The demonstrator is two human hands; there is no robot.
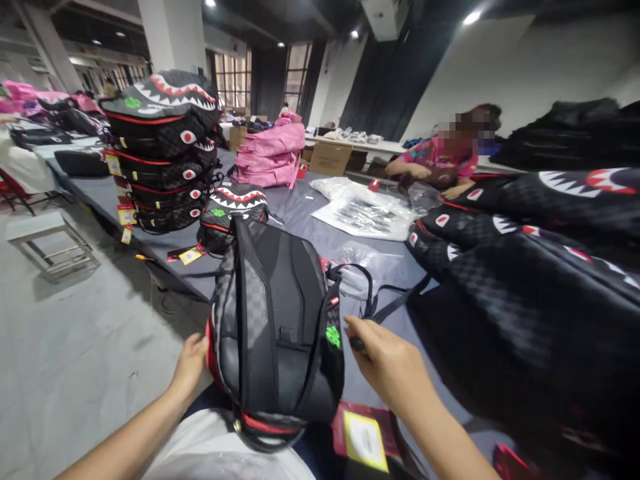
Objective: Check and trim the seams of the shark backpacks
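A black checkered backpack [280, 320] stands on the near table edge, its padded back and straps facing me and its red-trimmed top handle toward my lap. My left hand [193, 360] grips its left side at the red edging. Just off the right side, near the green clover patch [333, 337], my right hand [385, 353] is closed, with a small black thing [358, 344] showing under the fingers; its kind is unclear. A red tag with a yellow-bordered label [365, 440] hangs below my right wrist.
Finished-looking shark-mouth backpacks form a tall stack [163, 153] at left and a pile [540, 253] at right. Behind are pink backpacks [270, 153], plastic packets [370, 210] and a cardboard box [330, 158]. Another person [445, 157] works across the table. A stool [53, 243] stands on the floor.
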